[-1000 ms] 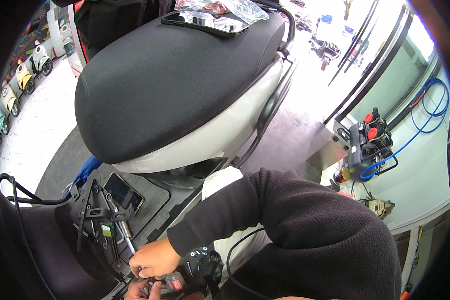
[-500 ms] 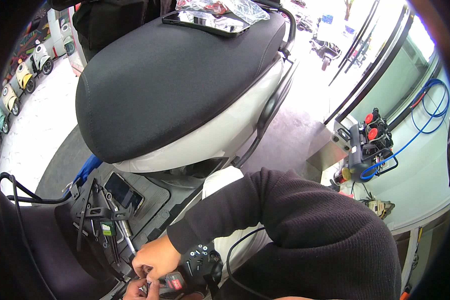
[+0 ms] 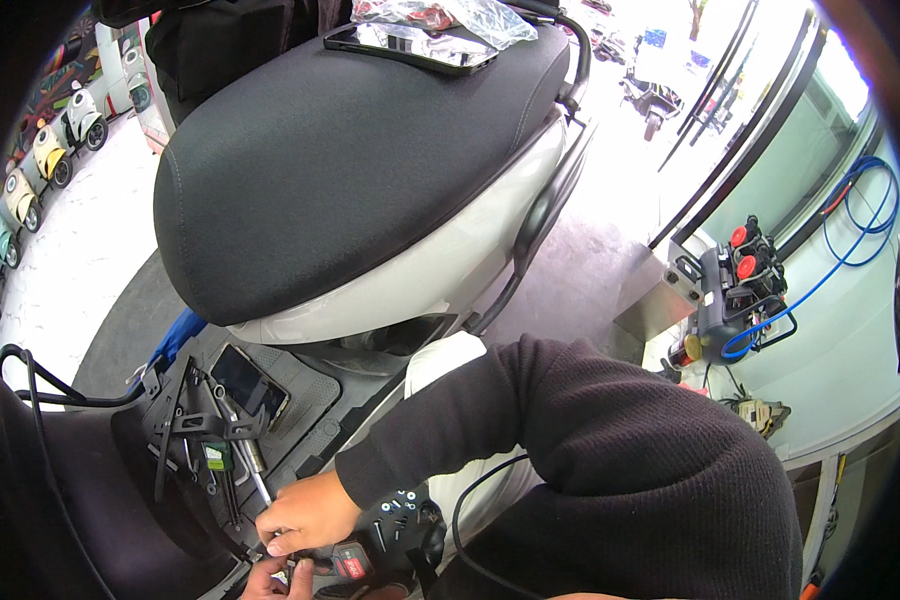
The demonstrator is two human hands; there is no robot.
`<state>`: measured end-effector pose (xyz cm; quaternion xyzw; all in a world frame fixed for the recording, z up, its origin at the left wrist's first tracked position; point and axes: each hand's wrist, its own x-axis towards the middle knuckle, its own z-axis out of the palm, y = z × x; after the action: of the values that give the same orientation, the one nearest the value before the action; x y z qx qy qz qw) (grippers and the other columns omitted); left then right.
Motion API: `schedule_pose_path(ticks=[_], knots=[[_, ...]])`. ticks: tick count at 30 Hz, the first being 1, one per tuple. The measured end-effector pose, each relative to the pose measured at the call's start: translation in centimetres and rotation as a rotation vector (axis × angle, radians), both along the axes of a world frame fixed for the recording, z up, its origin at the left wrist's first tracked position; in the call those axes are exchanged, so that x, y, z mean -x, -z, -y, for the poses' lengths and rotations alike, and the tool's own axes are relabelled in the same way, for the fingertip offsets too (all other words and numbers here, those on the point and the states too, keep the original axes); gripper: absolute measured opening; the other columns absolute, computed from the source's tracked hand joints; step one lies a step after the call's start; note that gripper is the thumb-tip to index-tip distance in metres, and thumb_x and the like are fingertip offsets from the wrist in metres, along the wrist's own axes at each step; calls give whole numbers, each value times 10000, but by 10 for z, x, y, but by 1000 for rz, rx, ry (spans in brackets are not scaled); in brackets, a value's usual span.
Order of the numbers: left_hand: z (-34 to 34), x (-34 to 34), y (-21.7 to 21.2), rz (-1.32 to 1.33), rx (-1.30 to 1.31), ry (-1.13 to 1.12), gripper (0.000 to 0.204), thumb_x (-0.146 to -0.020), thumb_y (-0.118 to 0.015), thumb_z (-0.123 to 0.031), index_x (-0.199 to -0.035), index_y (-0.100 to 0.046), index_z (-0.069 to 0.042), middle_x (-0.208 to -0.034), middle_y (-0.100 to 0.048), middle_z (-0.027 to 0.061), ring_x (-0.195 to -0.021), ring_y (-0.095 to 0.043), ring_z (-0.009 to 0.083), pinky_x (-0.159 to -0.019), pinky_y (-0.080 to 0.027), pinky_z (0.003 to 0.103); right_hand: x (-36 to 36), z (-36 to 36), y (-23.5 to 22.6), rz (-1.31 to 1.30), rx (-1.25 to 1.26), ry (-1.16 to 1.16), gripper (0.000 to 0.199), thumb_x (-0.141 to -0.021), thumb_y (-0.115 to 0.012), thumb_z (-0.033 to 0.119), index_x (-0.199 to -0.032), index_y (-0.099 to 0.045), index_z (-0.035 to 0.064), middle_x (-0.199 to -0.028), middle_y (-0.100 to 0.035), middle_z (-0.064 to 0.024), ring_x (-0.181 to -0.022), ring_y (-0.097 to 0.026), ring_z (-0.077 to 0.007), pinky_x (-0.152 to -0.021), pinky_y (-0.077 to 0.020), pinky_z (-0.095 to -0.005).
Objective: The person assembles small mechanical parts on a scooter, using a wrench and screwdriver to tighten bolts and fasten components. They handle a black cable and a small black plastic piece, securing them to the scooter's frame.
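My right hand (image 3: 312,513), its dark-sleeved arm reaching across from the right, has its fingers curled down near the floorboard at the bottom. Just below it is my left hand (image 3: 278,582), thumb and fingertips pinched together. Whatever small thing lies between the hands is too hidden to name. Beside them sits a dark tool battery with a red label (image 3: 352,562). Several loose screws and washers (image 3: 400,522) lie on a black surface right of my right hand. A long silver socket tool (image 3: 254,462) runs toward my knuckles, next to a black bracket (image 3: 202,426).
The white scooter's black seat (image 3: 360,170) fills the upper middle, with a tablet-like device (image 3: 410,48) and clear plastic bag (image 3: 495,22) on it. A phone (image 3: 250,385) lies on the floorboard (image 3: 310,395). An air compressor (image 3: 735,290) with blue hose stands right.
My right hand has shifted slightly left, and its fingertips have come away from my left thumb. My left hand has moved slightly left and stays pinched.
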<state>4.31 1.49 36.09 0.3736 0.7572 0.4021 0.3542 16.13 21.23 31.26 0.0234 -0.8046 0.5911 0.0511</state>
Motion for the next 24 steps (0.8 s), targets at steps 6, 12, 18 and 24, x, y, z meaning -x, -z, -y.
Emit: schedule_pose_path(ticks=[6,12,18,24], knots=[[0,1,-3,-164,-13,50,268,-931,-862,-153,-1068,-757,52,-857,-728,39,-720,-590,115,-652,-496,288,0,-4,1,106,395,-169,396,-1005,-693,213,-1237,-587,-90,-883,-761,-180,-724,-744,-236,-622,-559,-404],[4,4,5,-314,56,147,308,-915,-882,-208,-1053,-760,39,-819,-708,66,-674,-560,127,-628,-489,312,-2,-3,-2,96,-289,-56,361,-968,-736,287,-1109,-676,-40,-861,-749,-196,-815,-748,-360,-704,-570,-472],[2,6,11,-264,79,120,331,-913,-871,-172,-1148,-756,30,-887,-742,120,-759,-672,157,-708,-548,321,-7,-4,-9,-98,-107,-60,377,-934,-752,356,-996,-725,-14,-857,-744,-205,-864,-730,-413,-741,-564,-508],[-5,-1,-4,-365,146,203,357,-897,-861,-167,-1186,-755,14,-1047,-766,197,-903,-718,333,-837,-566,399,-10,-4,-13,123,-488,-92,322,-907,-773,281,-1037,-718,-7,-872,-749,-193,-877,-727,-418,-761,-564,-519]])
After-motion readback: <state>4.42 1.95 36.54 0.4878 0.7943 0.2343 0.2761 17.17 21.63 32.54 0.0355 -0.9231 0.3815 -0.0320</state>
